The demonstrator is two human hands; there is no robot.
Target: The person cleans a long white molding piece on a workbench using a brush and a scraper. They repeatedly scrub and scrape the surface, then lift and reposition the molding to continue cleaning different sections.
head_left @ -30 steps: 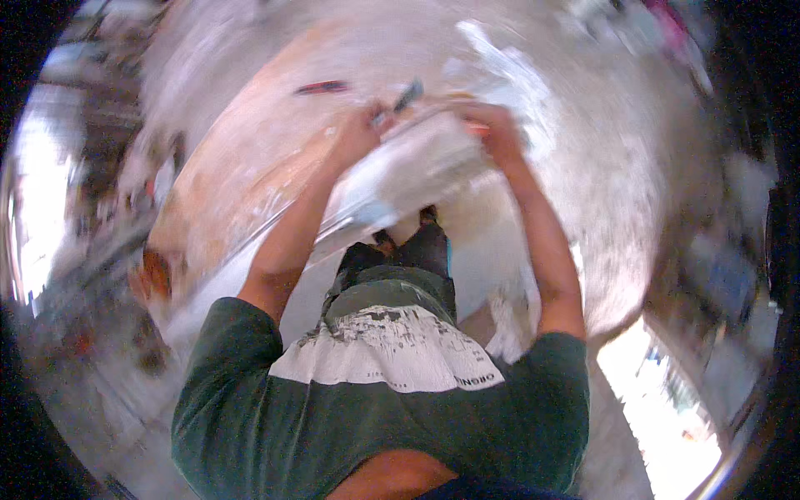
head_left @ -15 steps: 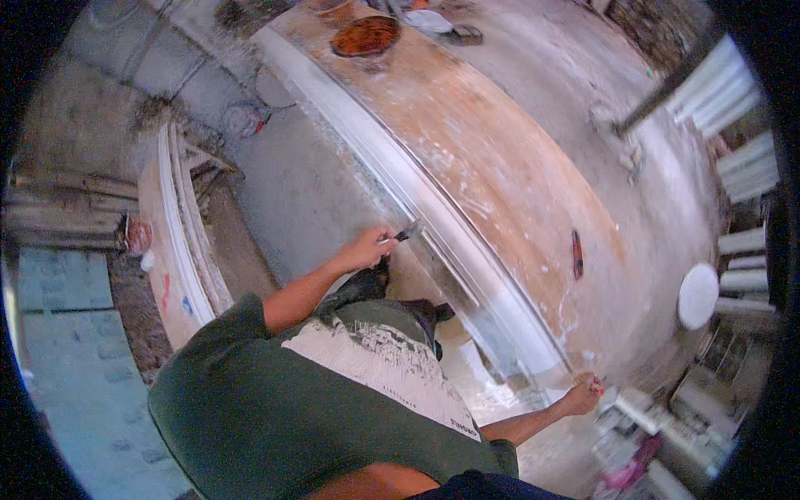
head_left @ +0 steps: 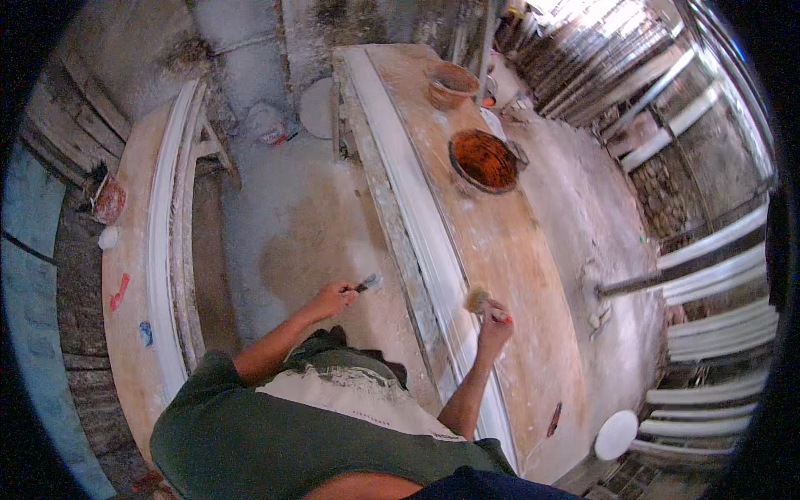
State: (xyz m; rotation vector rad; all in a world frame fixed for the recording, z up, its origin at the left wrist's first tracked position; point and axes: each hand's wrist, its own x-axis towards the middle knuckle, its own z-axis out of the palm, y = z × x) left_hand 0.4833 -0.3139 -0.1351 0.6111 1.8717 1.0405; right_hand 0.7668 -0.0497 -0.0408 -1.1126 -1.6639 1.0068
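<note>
My left hand is closed round the dark handle of a putty knife. Its greyish blade points away from me, above the floor beside the workbench. A brush with pale bristles and a bit of red at its handle is gripped in my right hand. The bristles are over the right edge of a long white moulding strip; whether they touch it I cannot tell. This strip runs along the left side of the wooden workbench. Farther up the bench stands a round basin with orange-brown contents.
Behind the basin is a reddish-brown bucket. A red-and-dark hand tool lies on the near right of the bench. At left, a second bench bears more white moulding. A white disc stands at the right.
My view has swung toward the far end of the bench. My right hand has come in from the lower right with the brush, over the bench. The putty knife is now apart from the moulding.
</note>
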